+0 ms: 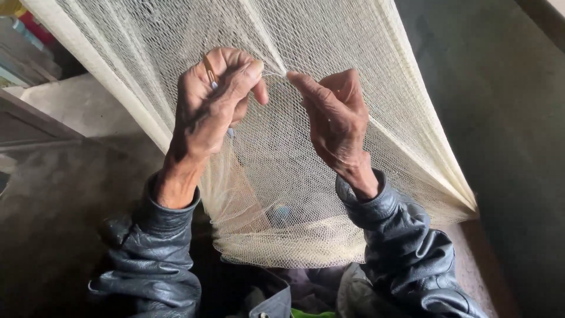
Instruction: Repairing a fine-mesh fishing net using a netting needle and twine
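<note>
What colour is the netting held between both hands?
Cream, off-white fine mesh netting, seen in the head view.

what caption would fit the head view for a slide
Two hands, left hand with a small tool and right hand, pinch a thread taut between them against a hanging cream net.

Cream fine-mesh net [276, 194] hangs stretched, bunched at its bottom.

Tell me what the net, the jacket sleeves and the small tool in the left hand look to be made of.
Net: fine cream twine, likely nylon or cotton; open mesh, see-through, soft folds.
Jacket sleeves: black leather or imitation; glossy creases.
Small tool in the left hand: tan, smooth, perhaps wood, bamboo or plastic; mostly hidden.
Right hand pinches the net with its fingers.
</note>
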